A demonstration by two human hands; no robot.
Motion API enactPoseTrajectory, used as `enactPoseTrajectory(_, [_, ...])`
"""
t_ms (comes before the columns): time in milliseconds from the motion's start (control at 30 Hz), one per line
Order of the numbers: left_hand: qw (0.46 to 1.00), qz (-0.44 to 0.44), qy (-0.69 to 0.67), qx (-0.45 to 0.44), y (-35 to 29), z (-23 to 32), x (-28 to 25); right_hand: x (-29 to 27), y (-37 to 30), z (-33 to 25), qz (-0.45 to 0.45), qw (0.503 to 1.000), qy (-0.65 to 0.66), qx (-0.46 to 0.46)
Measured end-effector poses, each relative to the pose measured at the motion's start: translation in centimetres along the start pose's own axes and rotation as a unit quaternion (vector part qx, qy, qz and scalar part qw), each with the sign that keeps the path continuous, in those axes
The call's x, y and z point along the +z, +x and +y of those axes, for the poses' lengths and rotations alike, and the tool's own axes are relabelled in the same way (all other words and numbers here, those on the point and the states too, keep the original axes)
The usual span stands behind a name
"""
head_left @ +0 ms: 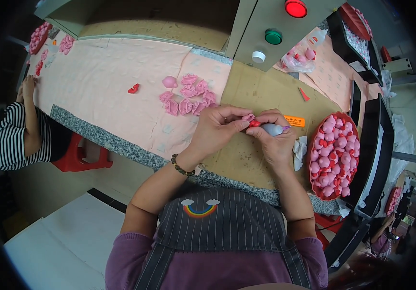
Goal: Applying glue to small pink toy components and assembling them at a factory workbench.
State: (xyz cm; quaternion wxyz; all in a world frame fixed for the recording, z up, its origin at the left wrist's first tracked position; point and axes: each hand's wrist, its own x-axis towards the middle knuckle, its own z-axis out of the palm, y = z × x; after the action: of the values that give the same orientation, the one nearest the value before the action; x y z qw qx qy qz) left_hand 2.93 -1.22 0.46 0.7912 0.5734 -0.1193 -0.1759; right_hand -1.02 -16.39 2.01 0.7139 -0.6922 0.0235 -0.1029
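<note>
Clock directions are taken from the person's two hands. Nearest is a striped apron [237, 224], then the speckled stone edge [106, 130] of a table. Across the table, a tan board [261, 92] lies beneath the hands, and a pale pink cloth [106, 63] spreads from nine to eleven o'clock.

The left hand [210, 131] pinches one small pink-and-red piece [253, 121] between thumb and fingertips, above the board. The right hand [276, 142] meets it there, fingers closed around one pale blue bottle [272, 129] with a purple tip.

At four o'clock are one crumpled tissue [300, 152] and, beyond it, one red basket [313, 186] of pink balls with red bits, too many to count. One orange label [295, 121] sits at three, one red sliver [304, 94] at two. At ten, roughly nine folded pink pieces [187, 91] overlap; beyond lie one pink ball [169, 81] and one red piece [133, 88].

Towards twelve, a grey machine [246, 36] carries two buttons, one red, one green, and one white knob [258, 57]. Far off at nine, one co-worker in stripes [12, 137] is beside one red stool [80, 157].
</note>
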Motion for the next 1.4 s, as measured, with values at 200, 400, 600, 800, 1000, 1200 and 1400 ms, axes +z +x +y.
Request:
enactPoseTrajectory(200, [0.999, 0.021, -0.011, -0.028, 0.0, 0.5, 0.2, 0.1, -0.1, 0.1, 0.014, 1.000, -0.002, -0.002])
enactPoseTrajectory(400, [0.990, 0.017, 0.122, 0.072, -0.2, 0.0, 0.1, 0.1, -0.1, 0.4, 0.022, 0.999, 0.013, 0.035])
enactPoseTrajectory(600, [0.989, 0.007, 0.148, 0.025, -0.5, 0.7, 0.1, 0.0, -0.1, 0.6, -0.005, 0.999, -0.041, -0.003])
enactPoseTrajectory(800, [0.991, -0.017, 0.134, 0.008, -0.4, 0.9, 0.0, 0.1, -0.2, 0.7, 0.018, 0.999, 0.026, 0.043])
enactPoseTrajectory(1000, [0.999, -0.031, -0.042, 0.005, -0.3, 1.0, 0.9, 0.6, 0.2, 0.1, 0.045, 0.971, 0.229, 0.060])
enactPoseTrajectory(1200, [0.998, -0.038, -0.048, 0.027, -0.3, 0.5, 0.0, -0.8, 0.1, -0.3, -0.056, 0.985, 0.105, 0.121])
enactPoseTrajectory(1400, [0.999, -0.007, 0.040, 0.007, -0.7, 0.3, 0.6, -1.1, 0.9, -1.5, -0.117, 0.970, -0.175, -0.125])
